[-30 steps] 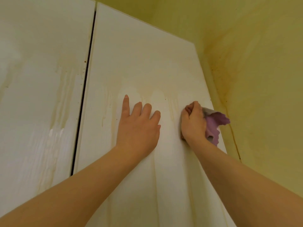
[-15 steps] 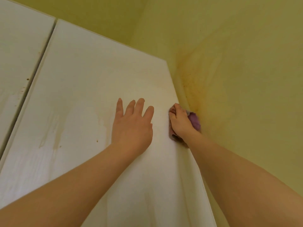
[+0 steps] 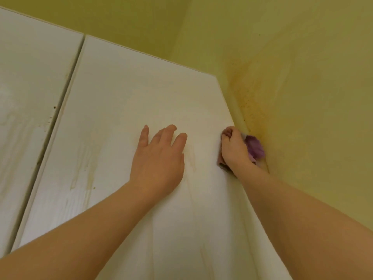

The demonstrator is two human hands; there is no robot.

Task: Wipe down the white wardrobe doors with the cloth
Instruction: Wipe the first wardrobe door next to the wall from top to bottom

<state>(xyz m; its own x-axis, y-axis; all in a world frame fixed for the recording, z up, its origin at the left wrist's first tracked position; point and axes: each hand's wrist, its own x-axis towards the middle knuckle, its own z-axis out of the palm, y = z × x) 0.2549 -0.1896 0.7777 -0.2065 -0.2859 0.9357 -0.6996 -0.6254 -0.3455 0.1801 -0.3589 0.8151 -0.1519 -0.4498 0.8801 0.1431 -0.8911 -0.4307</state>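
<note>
Two white wardrobe doors fill the left and middle of the head view: the right door point(image 3: 125, 110) and the left door point(image 3: 30, 81), split by a narrow dark gap. Yellowish drip stains run down both. My left hand point(image 3: 159, 158) lies flat on the right door with fingers straight. My right hand point(image 3: 234, 148) grips a bunched purple cloth point(image 3: 255, 147) and presses it against the right door's right edge, near the wall. Most of the cloth is hidden under the hand.
A yellow-green wall point(image 3: 312, 118) stands close along the right door's edge, with an orange-brown stain point(image 3: 248, 91) in the corner. The same wall colour runs above the door tops.
My right hand with the cloth has slid right to the door's right edge and a little up. The view has swung, so the door gap now sits further left than a second ago.
</note>
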